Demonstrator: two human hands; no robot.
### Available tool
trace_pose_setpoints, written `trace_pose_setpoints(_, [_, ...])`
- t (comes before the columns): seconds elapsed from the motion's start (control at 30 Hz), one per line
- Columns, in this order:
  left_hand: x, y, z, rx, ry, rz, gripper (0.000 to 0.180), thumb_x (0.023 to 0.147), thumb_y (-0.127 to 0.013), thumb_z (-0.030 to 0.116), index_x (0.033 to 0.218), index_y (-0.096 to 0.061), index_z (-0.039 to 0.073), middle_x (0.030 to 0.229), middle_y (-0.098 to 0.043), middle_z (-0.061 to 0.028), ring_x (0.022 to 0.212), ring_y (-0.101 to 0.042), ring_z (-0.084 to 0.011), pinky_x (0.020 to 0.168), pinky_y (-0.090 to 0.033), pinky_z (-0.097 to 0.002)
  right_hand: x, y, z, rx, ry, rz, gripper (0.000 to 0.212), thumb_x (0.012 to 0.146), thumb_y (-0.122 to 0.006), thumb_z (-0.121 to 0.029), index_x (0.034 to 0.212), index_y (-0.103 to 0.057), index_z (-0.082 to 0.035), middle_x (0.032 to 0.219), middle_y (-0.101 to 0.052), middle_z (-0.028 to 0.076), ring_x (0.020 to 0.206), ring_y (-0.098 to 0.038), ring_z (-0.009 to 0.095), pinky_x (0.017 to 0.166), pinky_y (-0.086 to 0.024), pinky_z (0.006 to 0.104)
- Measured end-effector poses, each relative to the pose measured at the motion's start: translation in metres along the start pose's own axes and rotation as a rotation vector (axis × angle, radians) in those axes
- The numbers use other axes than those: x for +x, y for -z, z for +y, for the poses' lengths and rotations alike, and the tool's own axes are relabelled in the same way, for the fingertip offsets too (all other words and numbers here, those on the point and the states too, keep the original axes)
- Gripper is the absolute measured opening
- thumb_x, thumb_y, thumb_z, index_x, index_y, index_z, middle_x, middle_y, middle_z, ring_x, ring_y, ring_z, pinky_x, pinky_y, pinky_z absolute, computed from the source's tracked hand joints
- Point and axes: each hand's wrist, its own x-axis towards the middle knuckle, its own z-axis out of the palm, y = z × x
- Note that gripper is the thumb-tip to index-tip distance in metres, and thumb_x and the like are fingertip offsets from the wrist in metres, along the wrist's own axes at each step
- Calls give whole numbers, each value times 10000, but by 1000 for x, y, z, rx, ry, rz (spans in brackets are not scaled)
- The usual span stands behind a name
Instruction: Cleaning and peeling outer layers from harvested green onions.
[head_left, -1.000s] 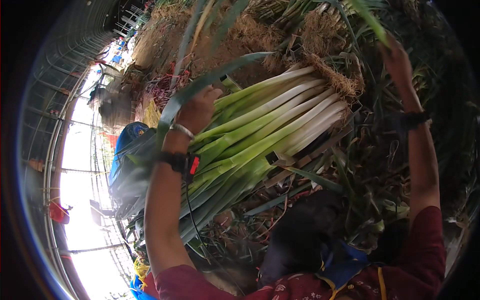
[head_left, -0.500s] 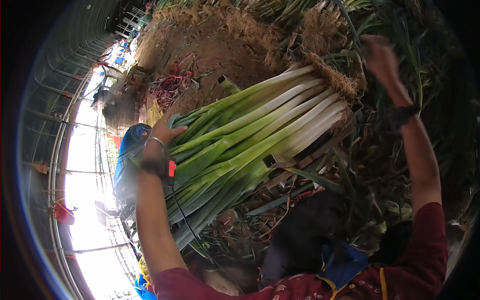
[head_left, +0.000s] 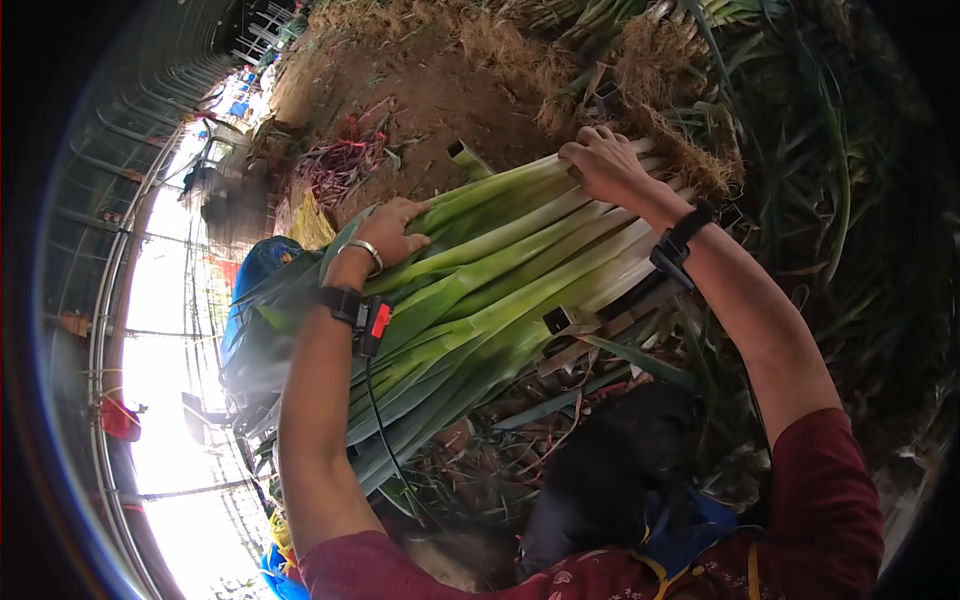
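Observation:
A thick bundle of leeks (head_left: 470, 265) lies slanting in front of me, with green leaves at the left and white stems and shaggy roots (head_left: 708, 160) at the right. My left hand (head_left: 392, 232) is closed over the far side of the leaves, its thumb on top. Farther right, my right hand (head_left: 606, 165) curls its fingers over the far edge of the white stems, close to the roots. Its palm hides part of the stems. Open metal tube ends (head_left: 560, 320) stick out beside the bundle on the near and far sides.
More leeks with roots (head_left: 655, 65) are heaped at the far right. Reddish-purple ties (head_left: 350, 150) lie on the brown soil beyond the leaves. A blue bag-like thing (head_left: 262, 265) is at the left. Loose leaves (head_left: 500, 450) litter the ground near my dark-clothed leg.
My right hand has come from the far right, beyond the roots, down onto the white stems. My left hand has shifted a little to the right and farther over the leaves.

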Motion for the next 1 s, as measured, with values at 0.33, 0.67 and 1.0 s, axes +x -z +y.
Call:
trace_pose_setpoints(0.33, [-10, 2, 3, -469, 58, 175, 470, 725, -731, 191, 1160, -580, 97, 1135, -588, -167, 1102, -560, -276, 941, -439, -346, -6, -17, 16, 143, 207, 337, 297, 761, -643, -52, 1051, -615, -111, 1089, -542, 75, 1094, -497, 275, 948, -327, 453])
trace_pose_setpoints(0.67, [7, 11, 10, -101, 40, -88, 526, 711, -699, 240, 1180, -586, 31, 1128, -585, -160, 1080, -545, -302, 950, -413, -371, -7, 9, 17, 91, 359, 396, 310, 790, -650, -51, 1087, -597, -122, 971, -521, 65, 993, -502, 266, 928, -312, 443])
trace_pose_setpoints(1.0, [2, 6, 10, -219, 29, 9, 394, 738, -706, 196, 1074, -646, 0, 1013, -665, -179, 932, -642, -270, 844, -479, -350, -5, 10, 19, -54, 227, 260, 218, 890, -599, -171, 1091, -635, -246, 1023, -546, 32, 998, -496, 242, 906, -334, 445])
